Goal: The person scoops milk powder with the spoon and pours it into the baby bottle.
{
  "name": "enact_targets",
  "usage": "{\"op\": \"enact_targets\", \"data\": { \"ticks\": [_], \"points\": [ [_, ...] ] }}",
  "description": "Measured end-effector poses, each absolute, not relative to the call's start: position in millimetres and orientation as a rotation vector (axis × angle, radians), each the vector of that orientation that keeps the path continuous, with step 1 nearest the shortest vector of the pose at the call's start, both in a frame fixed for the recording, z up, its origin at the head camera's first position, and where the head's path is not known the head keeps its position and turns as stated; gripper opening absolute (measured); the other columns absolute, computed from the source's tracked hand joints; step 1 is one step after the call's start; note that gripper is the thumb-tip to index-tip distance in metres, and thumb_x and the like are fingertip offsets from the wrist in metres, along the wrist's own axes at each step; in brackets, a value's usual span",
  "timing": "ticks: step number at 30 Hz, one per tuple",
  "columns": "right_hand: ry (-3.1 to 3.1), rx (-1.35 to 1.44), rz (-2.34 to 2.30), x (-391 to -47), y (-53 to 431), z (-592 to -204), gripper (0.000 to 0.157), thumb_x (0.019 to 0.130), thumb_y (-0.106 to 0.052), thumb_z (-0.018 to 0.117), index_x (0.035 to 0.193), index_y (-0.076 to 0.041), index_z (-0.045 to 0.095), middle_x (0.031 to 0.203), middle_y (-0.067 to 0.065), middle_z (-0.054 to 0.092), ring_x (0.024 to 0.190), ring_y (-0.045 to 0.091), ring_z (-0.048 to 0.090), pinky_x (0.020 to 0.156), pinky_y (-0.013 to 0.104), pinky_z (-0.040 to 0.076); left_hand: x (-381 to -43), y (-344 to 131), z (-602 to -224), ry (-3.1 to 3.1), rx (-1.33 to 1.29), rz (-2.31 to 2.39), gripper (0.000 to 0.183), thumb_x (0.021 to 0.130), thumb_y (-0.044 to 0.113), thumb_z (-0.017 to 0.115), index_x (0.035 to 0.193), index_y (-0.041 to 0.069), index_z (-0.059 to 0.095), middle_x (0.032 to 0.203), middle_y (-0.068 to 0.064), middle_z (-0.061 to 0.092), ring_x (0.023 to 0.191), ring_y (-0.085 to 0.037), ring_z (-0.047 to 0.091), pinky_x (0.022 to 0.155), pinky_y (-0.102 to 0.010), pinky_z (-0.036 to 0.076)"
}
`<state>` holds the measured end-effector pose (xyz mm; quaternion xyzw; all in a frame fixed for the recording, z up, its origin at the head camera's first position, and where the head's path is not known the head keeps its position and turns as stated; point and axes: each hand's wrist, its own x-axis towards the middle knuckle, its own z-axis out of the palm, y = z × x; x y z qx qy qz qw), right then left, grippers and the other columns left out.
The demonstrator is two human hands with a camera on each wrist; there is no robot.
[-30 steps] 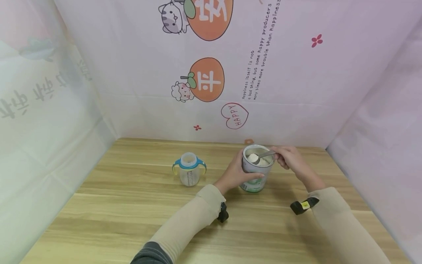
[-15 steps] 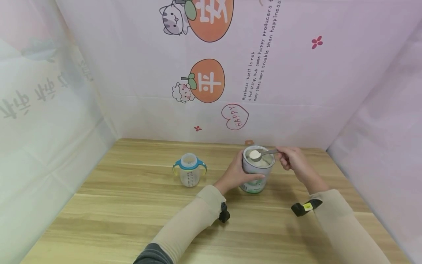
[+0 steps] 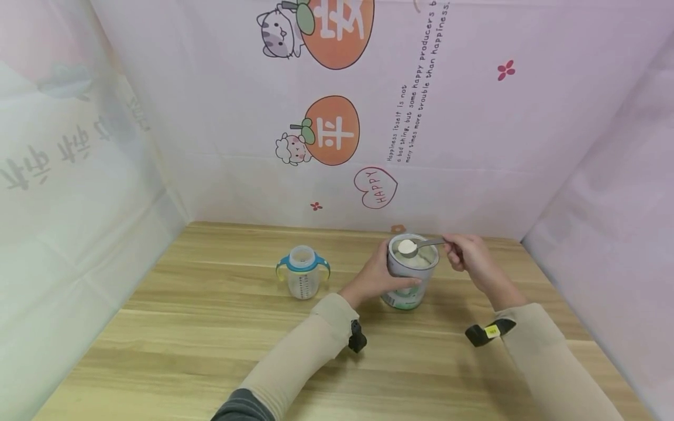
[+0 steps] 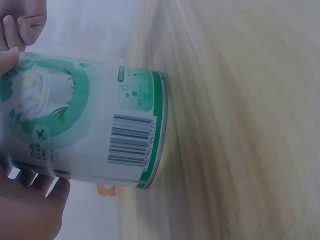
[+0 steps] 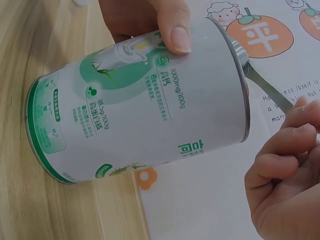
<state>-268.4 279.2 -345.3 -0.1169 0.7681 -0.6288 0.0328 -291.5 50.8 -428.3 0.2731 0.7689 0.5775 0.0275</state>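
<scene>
A white and green milk powder can (image 3: pixel 405 295) stands lidless on the wooden table, pale powder showing inside. My left hand (image 3: pixel 376 276) grips its left side, thumb across the front. In the left wrist view those fingers (image 4: pixel 55 192) curl round the can's wall. My right hand (image 3: pixel 468 257) pinches the handle of a metal spoon (image 3: pixel 430 242) at the can's right. The spoon's bowl carries a heap of white powder (image 3: pixel 407 247) and overlaps the can's mouth in the head view. From the right wrist, the spoon handle (image 5: pixel 270 90) rises past the can's rim.
To the left of the can stands a clear baby bottle (image 3: pixel 302 285) without a cap, with a blue collar and two side handles. A printed white cloth (image 3: pixel 253 193) hangs behind the wooden table (image 3: pixel 210 327), with more cloth on both sides.
One second ago the spoon's bowl was lower among the powder; it has risen with its heap to about rim level. The left hand and can have stayed in place.
</scene>
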Motion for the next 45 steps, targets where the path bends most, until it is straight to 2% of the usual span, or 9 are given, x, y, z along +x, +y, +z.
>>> {"op": "enact_targets", "data": {
  "ticks": [7, 14, 22, 27, 33, 45],
  "points": [
    [2.32, -0.39, -1.969, -267.1, 275.2, -341.9, 0.041, 0.108, -0.03, 0.045, 0.075, -0.008, 0.056, 0.058, -0.006, 0.046, 0.05, 0.006, 0.039, 0.047, 0.022, 0.031, -293.2, 41.3, -415.9, 2.358, 0.931, 1.724, 0.092, 0.081, 0.03, 0.087, 0.155, 0.024, 0.032, 0.143, 0.007, 0.047, 0.131, -0.01, 0.045, 0.11, -0.038, 0.036],
    [2.296, -0.416, -1.992, -268.3, 271.0, -340.5, 0.044, 0.109, -0.029, 0.044, 0.077, 0.0, 0.053, 0.059, -0.005, 0.046, 0.051, 0.007, 0.039, 0.048, 0.025, 0.029, -295.3, 31.4, -404.6, 2.371, 0.892, 1.651, 0.1, 0.08, 0.038, 0.086, 0.158, 0.035, 0.024, 0.158, 0.007, 0.033, 0.144, -0.017, 0.032, 0.116, -0.047, 0.028],
    [2.266, -0.406, -2.007, -269.0, 266.2, -338.1, 0.041, 0.109, -0.027, 0.043, 0.078, -0.001, 0.052, 0.06, -0.006, 0.046, 0.052, 0.006, 0.039, 0.049, 0.022, 0.032, -292.0, 12.7, -391.7, 2.434, 0.736, 1.559, 0.113, 0.076, 0.052, 0.085, 0.161, 0.021, 0.017, 0.159, 0.0, 0.033, 0.146, -0.021, 0.03, 0.115, -0.051, 0.027],
    [2.258, -0.39, -2.013, -268.9, 260.3, -335.6, 0.04, 0.109, -0.026, 0.043, 0.076, -0.004, 0.053, 0.06, -0.005, 0.047, 0.052, 0.006, 0.039, 0.049, 0.021, 0.031, -292.7, 0.6, -384.2, 2.485, 0.74, 1.517, 0.107, 0.078, 0.052, 0.083, 0.16, 0.017, 0.023, 0.159, -0.001, 0.034, 0.145, -0.022, 0.031, 0.115, -0.047, 0.029],
    [2.258, -0.371, -1.999, -268.3, 250.2, -333.0, 0.039, 0.108, -0.028, 0.045, 0.075, -0.009, 0.054, 0.062, -0.005, 0.047, 0.054, 0.007, 0.04, 0.051, 0.021, 0.032, -291.8, -14.1, -373.4, 2.55, 0.701, 1.489, 0.104, 0.081, 0.051, 0.081, 0.159, 0.016, 0.024, 0.159, -0.003, 0.034, 0.146, -0.025, 0.03, 0.115, -0.049, 0.029],
    [2.241, -0.409, -1.984, -272.6, 223.4, -331.0, 0.038, 0.108, -0.028, 0.044, 0.076, -0.008, 0.052, 0.063, -0.004, 0.046, 0.055, 0.008, 0.04, 0.052, 0.021, 0.035, -280.7, -50.4, -354.8, 2.605, 0.735, 1.474, 0.095, 0.086, 0.047, 0.078, 0.159, 0.018, 0.025, 0.159, -0.003, 0.033, 0.146, -0.024, 0.03, 0.115, -0.049, 0.028]
  ]
}}
